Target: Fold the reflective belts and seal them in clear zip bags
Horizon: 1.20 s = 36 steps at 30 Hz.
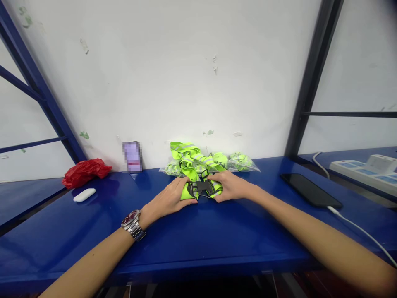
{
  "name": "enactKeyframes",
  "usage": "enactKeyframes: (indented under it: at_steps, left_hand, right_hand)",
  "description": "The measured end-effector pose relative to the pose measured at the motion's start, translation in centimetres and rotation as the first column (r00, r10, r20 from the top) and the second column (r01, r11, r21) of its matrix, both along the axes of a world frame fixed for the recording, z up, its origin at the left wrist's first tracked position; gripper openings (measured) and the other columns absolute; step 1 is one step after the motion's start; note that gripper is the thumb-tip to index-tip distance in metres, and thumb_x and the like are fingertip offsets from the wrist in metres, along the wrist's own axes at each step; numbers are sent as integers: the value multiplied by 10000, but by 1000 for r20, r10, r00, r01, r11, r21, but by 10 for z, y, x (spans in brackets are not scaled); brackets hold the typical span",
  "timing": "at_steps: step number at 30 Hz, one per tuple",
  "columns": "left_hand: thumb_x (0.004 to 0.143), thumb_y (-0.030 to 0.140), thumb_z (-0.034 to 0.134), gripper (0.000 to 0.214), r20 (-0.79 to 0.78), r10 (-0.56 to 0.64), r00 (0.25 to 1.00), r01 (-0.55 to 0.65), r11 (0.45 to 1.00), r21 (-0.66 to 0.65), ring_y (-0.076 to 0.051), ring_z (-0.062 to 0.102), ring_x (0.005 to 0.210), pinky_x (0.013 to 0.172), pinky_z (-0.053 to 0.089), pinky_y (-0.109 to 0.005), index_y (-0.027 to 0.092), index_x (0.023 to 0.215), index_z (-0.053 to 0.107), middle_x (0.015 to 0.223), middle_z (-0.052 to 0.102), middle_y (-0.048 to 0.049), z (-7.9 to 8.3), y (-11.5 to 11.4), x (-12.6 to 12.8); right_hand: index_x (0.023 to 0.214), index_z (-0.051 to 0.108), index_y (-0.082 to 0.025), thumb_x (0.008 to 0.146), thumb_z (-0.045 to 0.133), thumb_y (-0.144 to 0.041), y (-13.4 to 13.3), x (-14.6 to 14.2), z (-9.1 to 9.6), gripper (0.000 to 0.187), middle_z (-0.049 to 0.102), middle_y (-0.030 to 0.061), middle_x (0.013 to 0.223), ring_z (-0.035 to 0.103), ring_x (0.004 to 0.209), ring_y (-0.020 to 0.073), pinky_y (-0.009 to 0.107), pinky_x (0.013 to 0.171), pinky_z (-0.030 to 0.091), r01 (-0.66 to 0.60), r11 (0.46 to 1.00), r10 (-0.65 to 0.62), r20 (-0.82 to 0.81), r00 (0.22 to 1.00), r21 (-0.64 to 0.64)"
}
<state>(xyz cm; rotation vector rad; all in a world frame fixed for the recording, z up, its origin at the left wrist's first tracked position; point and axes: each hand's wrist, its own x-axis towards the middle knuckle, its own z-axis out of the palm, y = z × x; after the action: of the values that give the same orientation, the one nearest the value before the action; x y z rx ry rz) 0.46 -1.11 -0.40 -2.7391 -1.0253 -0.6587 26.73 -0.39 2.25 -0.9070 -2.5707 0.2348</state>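
Observation:
A neon-yellow reflective strap (190, 154) with silver stripes lies in loops at the middle of the blue shelf. On its near side sits a black plastic buckle (204, 188), its halves together between my hands. My left hand (173, 194) is closed on the strap just left of the buckle, thumb in front. From the right, my right hand (228, 186) pinches the strap beside the buckle's other end. Behind the strap rest clear plastic bags (243, 162) holding bundled straps of the same colour; the loops partly cover some of them.
Toward the left are a red plastic bag (87, 171), a white earbud case (84, 195) and a phone (132, 157) propped on the wall. A black phone (311, 189) with a white cable (359, 221) lies right, near a power strip (366, 171). Metal posts flank the blue shelf (198, 240).

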Motion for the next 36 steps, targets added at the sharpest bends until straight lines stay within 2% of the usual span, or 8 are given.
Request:
enactKeyframes:
  at_steps: [7, 13, 19, 25, 30, 32, 34, 36]
  left_hand:
    - [848, 557, 579, 583, 122, 79, 989, -79, 997, -6, -282, 576, 1112, 939, 487, -455, 180, 1255, 399, 1196, 569, -130, 1, 10, -13]
    - [835, 558, 596, 611, 141, 28, 990, -26, 1000, -16, -278, 562, 1154, 974, 475, -453, 197, 1286, 395, 1237, 562, -130, 0, 6, -8]
    - [840, 565, 580, 633, 116, 0, 993, -3, 1000, 20, -282, 567, 1148, 955, 491, -466, 185, 1310, 390, 1228, 565, -142, -1, 2, -5]
    - [864, 560, 541, 642, 27, -39, 999, 37, 997, 67, -271, 604, 1034, 865, 528, -432, 178, 1350, 369, 1139, 591, -137, -4, -2, -2]
    - [870, 568, 523, 749, -8, -55, 998, 55, 996, 64, -277, 619, 988, 827, 532, -418, 192, 1442, 221, 1118, 608, -138, -6, -6, 6]
    - [860, 568, 541, 785, -1, -53, 999, 53, 990, 132, -303, 590, 1059, 876, 510, -458, 176, 1447, 197, 1167, 589, -164, -3, -7, 9]
    - [850, 529, 585, 777, 57, -36, 998, 18, 959, 284, -357, 490, 1201, 968, 439, -536, 151, 1431, 235, 1278, 509, -216, 1, -12, 13]
    - [868, 410, 604, 616, 91, -88, 992, 41, 903, 427, -375, 404, 1276, 1022, 377, -570, 147, 1365, 354, 1336, 447, -227, 4, -21, 19]
  right_hand:
    - [858, 674, -110, 678, 676, -353, 17, 27, -2, 302, 514, -32, 560, 400, 497, 100, 235, 511, 254, 181, 982, -179, -38, 983, 62]
    - [957, 655, -132, 671, 669, -297, 11, 15, -5, 331, 625, 15, 741, 509, 601, 140, 238, 565, 320, 56, 996, -54, -41, 998, 70]
    - [1119, 619, -119, 667, 700, -299, 6, 8, -8, 494, 665, 100, 940, 583, 781, 228, 289, 671, 390, 60, 995, -61, 10, 998, 79]
    - [979, 625, -119, 638, 695, -232, 0, 0, -7, 366, 641, 82, 843, 559, 696, 200, 270, 605, 371, 32, 997, -36, 66, 997, 63]
    - [885, 620, -125, 630, 694, -242, -5, -13, -11, 290, 641, 68, 783, 539, 633, 174, 249, 563, 339, 54, 998, -56, 60, 997, 27]
    - [870, 629, -131, 625, 702, -265, -3, -13, -12, 288, 645, 53, 770, 543, 632, 169, 245, 564, 339, 51, 998, -51, 9, 999, 21]
    - [861, 647, -131, 632, 710, -311, 0, -11, -12, 298, 638, 30, 731, 535, 614, 155, 242, 563, 338, 72, 997, -71, -64, 995, 6]
    - [867, 668, -124, 648, 708, -352, 3, -10, -11, 318, 627, 13, 707, 524, 607, 144, 240, 561, 330, 104, 994, -106, -138, 985, -24]
